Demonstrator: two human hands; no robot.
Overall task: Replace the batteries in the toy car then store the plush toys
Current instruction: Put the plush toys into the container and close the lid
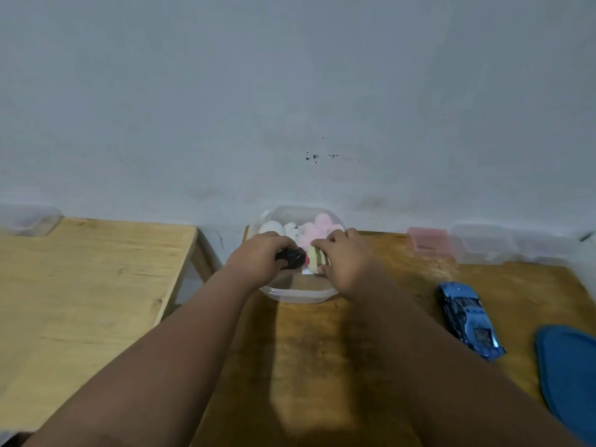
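Left hand (pixel 258 256), grip curled round a black plush (pixel 292 258), low over the clear tub (pixel 296 297). Right hand (pixel 346 262) pinches a cream plush (pixel 315 258). The tub's crowded, so either could tumble out! Toy car (pixel 469 321) waits on the desk (pixel 306 350), far right.

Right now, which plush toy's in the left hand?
The small black plush toy, gripped by the left hand; the right hand holds the pale yellow plush toy.
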